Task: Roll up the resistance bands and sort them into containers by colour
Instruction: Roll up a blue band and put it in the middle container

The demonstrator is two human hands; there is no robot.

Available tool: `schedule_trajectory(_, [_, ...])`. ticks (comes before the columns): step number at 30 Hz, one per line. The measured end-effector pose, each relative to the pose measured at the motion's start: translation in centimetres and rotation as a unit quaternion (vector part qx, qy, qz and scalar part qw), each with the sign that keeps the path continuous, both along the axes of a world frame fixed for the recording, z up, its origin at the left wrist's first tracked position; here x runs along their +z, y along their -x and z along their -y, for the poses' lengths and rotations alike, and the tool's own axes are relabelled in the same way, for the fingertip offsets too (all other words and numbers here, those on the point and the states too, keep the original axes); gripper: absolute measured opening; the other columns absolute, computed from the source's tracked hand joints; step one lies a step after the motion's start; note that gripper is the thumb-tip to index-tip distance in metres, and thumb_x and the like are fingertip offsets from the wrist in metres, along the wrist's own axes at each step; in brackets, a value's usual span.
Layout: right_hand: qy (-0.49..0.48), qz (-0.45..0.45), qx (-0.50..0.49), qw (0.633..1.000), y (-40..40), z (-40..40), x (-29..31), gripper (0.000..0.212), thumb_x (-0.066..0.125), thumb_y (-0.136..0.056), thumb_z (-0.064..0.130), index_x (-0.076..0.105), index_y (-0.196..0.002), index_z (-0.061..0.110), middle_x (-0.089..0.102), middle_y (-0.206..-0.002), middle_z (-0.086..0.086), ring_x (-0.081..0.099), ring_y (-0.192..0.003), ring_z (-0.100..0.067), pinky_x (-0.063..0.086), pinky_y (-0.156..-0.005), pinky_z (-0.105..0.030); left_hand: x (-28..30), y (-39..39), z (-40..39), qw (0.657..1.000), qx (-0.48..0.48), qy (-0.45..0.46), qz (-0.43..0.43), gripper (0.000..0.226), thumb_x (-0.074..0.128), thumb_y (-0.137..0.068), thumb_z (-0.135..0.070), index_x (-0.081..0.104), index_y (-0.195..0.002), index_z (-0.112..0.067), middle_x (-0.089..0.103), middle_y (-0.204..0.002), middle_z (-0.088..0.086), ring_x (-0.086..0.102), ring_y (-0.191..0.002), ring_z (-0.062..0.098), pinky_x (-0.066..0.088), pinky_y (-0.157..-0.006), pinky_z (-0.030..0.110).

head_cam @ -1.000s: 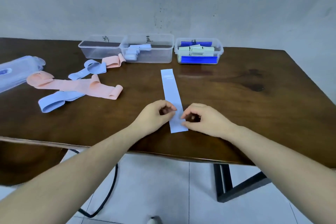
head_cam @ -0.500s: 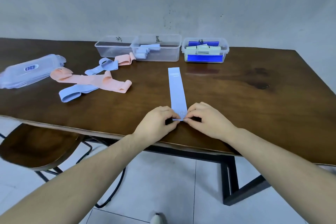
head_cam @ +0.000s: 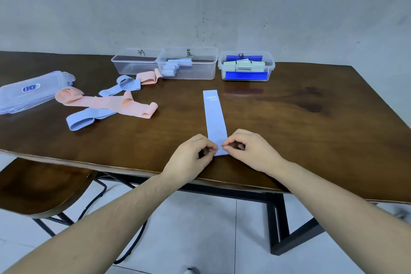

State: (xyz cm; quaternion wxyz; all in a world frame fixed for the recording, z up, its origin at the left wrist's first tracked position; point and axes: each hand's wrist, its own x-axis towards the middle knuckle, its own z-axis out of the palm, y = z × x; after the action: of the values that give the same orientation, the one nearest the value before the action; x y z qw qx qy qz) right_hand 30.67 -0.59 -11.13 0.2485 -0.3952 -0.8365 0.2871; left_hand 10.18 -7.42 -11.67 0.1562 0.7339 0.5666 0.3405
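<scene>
Pinching the near end of a pale blue band point(head_cam: 214, 118) lying flat at the desk's point(head_cam: 289, 131) lower centre, the left hand point(head_cam: 191, 158) and right hand point(head_cam: 249, 151) are curling their fingers. It is looking thin, soft and floppy, so gripping both near corners is probably keeping the roll tight.

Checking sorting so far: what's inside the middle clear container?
The middle container holds a few rolled light blue bands. Its far side shows only dark table through the plastic; an exact count is hard to tell.
</scene>
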Motion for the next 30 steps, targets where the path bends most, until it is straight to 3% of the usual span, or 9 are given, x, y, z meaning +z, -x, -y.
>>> schedule_trajectory(5, [-0.001,0.0,-0.014,1.0,0.08,0.23,-0.25,0.007,0.07,-0.093,0.023,0.075,-0.094,0.027,0.06,-0.089,0.012,0.054,-0.075,-0.004,0.04,-0.067,-0.014,-0.32,-0.21,0.1,0.999,0.028,-0.014,-0.01,0.012,0.068,-0.093,-0.023,0.075,-0.102,-0.019,0.057,-0.098,-0.016,0.059,-0.086,0.006,0.045,-0.076,0.013])
schedule_trajectory(11, [-0.007,0.024,-0.018,1.0,0.19,0.17,-0.35,0.008,0.068,-0.094,0.023,0.074,-0.095,0.027,0.059,-0.089,0.012,0.052,-0.075,-0.001,0.037,-0.065,-0.014,-0.63,-0.39,0.21,0.998,0.026,-0.026,-0.058,0.021,0.074,-0.088,-0.023,0.075,-0.108,-0.016,0.058,-0.102,-0.009,0.057,-0.081,0.007,0.048,-0.074,0.017])
schedule_trajectory(16, [-0.032,0.008,-0.004,0.999,-0.01,0.6,-0.26,0.009,0.071,-0.092,0.028,0.074,-0.1,0.028,0.054,-0.096,0.018,0.053,-0.084,0.003,0.038,-0.07,-0.011,-0.71,-0.37,0.08,0.998,0.031,-0.029,-0.055,0.018,0.072,-0.09,-0.024,0.076,-0.106,-0.017,0.058,-0.097,-0.011,0.053,-0.081,0.002,0.036,-0.071,0.003])
schedule_trajectory(22, [-0.112,0.065,0.034,0.991,-0.11,0.43,-0.83,0.02,0.072,-0.09,0.032,0.075,-0.109,0.028,0.052,-0.099,0.018,0.045,-0.093,-0.003,0.034,-0.08,-0.01,-0.74,-0.4,0.37,0.997,0.025,-0.046,-0.051,0.016,0.074,-0.088,-0.023,0.076,-0.102,-0.017,0.06,-0.092,-0.012,0.052,-0.077,0.001,0.037,-0.069,0.003])
schedule_trajectory(26, [-0.145,0.081,0.049,0.985,-0.11,0.58,-0.67,0.018,0.068,-0.094,0.03,0.076,-0.109,0.027,0.054,-0.099,0.013,0.04,-0.09,-0.006,0.032,-0.081,-0.008,-0.65,-0.41,0.39,0.997,0.019,-0.051,-0.047,0.014,0.074,-0.088,-0.023,0.076,-0.101,-0.017,0.061,-0.091,-0.011,0.053,-0.077,0.003,0.044,-0.07,0.014])
schedule_trajectory(30, [-0.145,0.083,0.053,0.985,-0.08,0.47,-0.8,0.021,0.062,-0.098,0.035,0.076,-0.113,0.028,0.054,-0.098,0.015,0.042,-0.09,-0.008,0.033,-0.083,-0.01,-0.56,-0.45,0.42,0.998,0.022,-0.046,-0.036,0.016,0.069,-0.092,-0.028,0.075,-0.104,-0.019,0.054,-0.092,-0.019,0.053,-0.078,0.002,0.041,-0.071,0.008])
